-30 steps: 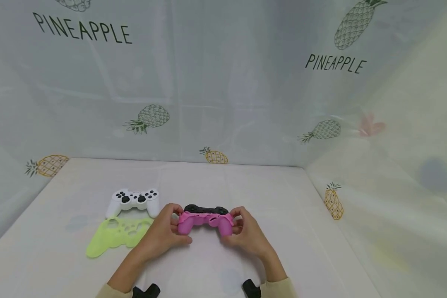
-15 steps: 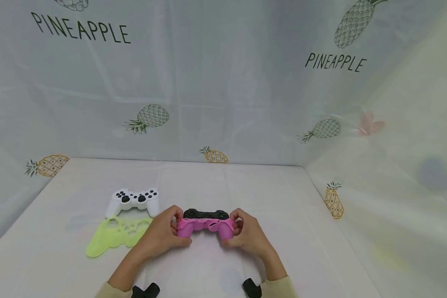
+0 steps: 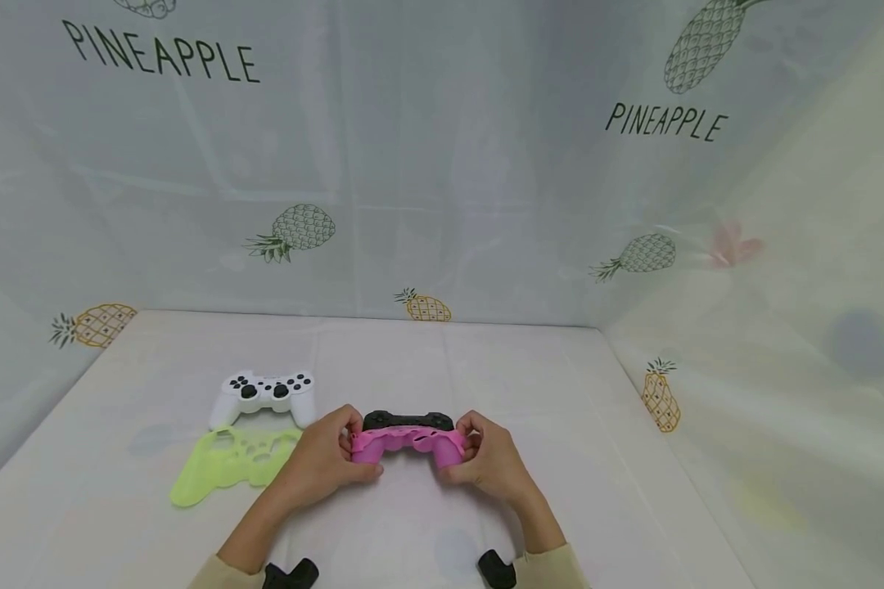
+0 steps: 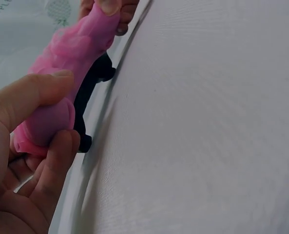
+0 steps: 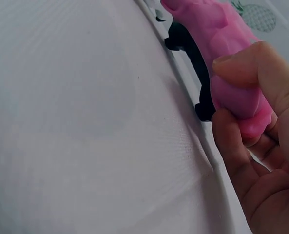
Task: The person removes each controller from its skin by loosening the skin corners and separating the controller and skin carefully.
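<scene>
Both hands hold a black game controller (image 3: 408, 420) that sits partly inside a pink silicone cover (image 3: 408, 439). The pink material wraps the handles and the side toward the person, while the black part shows along the far edge. My left hand (image 3: 327, 452) grips the left handle, its thumb (image 4: 56, 87) pressing the pink cover and its fingers curled beneath. At the opposite handle, my right hand (image 3: 495, 460) pinches in the same way, thumb (image 5: 239, 66) on top. In the wrist views, the black sticks point down toward the table. Parts of the fingers are hidden behind the handles.
A white game controller (image 3: 265, 393) lies on the white-covered table (image 3: 575, 491) at the left. A flat yellow-green silicone cover (image 3: 228, 466) lies in front of it, close to the left forearm. Pineapple-printed curtains (image 3: 442, 164) hang behind the table and along its sides.
The pink-covered controller has tilted slightly and shifted a little in the hands. Both hands keep nearly the same place and grip. The white controller and yellow-green cover stay put.
</scene>
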`<state>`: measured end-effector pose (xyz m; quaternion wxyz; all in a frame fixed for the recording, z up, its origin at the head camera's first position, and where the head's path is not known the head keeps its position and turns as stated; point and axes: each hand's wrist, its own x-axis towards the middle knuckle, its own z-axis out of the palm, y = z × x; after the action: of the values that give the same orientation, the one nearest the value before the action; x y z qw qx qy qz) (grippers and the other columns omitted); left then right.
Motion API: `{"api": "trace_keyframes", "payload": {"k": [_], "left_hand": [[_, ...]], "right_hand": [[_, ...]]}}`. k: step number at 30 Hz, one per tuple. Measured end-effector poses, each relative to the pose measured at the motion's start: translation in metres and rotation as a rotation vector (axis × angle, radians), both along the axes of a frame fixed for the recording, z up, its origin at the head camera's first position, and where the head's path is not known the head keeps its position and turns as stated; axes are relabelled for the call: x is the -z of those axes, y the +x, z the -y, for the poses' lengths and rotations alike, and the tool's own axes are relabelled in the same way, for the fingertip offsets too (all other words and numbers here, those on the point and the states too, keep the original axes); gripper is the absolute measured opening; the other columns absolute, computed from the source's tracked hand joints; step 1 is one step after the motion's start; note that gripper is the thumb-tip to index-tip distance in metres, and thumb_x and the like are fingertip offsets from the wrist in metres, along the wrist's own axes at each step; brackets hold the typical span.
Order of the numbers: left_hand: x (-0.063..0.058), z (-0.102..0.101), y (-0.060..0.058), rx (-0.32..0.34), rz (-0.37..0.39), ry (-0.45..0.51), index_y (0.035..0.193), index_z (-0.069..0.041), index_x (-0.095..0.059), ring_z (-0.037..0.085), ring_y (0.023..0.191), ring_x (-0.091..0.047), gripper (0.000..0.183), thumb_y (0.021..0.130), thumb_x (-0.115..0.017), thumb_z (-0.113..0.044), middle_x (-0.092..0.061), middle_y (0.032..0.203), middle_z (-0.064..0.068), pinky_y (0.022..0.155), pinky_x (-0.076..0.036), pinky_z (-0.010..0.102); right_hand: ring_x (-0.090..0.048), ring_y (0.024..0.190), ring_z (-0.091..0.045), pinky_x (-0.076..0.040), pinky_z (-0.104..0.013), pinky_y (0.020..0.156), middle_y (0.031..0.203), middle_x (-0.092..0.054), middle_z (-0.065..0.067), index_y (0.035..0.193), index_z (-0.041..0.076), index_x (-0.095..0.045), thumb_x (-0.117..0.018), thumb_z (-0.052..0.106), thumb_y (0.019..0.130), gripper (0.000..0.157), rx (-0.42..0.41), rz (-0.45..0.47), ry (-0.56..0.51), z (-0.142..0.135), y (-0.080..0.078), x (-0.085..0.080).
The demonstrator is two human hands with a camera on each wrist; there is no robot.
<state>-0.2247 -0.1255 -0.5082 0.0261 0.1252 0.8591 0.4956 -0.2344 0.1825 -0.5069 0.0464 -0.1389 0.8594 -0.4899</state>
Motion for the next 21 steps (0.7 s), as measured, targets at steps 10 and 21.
{"api": "trace_keyframes", "payload": {"k": [10, 21], "left_hand": [[-0.0015, -0.0036, 0.0012, -0.013, -0.090, -0.023, 0.093, -0.019, -0.051, 0.014, 0.076, -0.054, 0.056, 0.070, -0.101, -0.022, -0.052, 0.090, 0.001, 0.065, -0.048, 0.025], [-0.0052, -0.0040, 0.0023, -0.014, -0.060, -0.021, 0.093, -0.019, -0.051, 0.012, 0.068, -0.052, 0.056, 0.071, -0.101, -0.027, -0.055, 0.080, 0.003, 0.059, -0.044, 0.025]], "right_hand": [[-0.060, 0.074, -0.010, -0.050, -0.024, 0.066, 0.082, -0.058, 0.003, 0.093, 0.014, -0.058, -0.094, 0.003, 0.066, 0.047, 0.053, -0.031, 0.030, 0.0027, 0.0012, -0.0007], [-0.056, 0.069, -0.009, -0.047, -0.024, 0.061, 0.075, -0.056, 0.004, 0.090, 0.013, -0.059, -0.096, 0.007, 0.066, 0.045, 0.086, 0.000, 0.022, 0.0011, 0.0005, -0.0028]]}}
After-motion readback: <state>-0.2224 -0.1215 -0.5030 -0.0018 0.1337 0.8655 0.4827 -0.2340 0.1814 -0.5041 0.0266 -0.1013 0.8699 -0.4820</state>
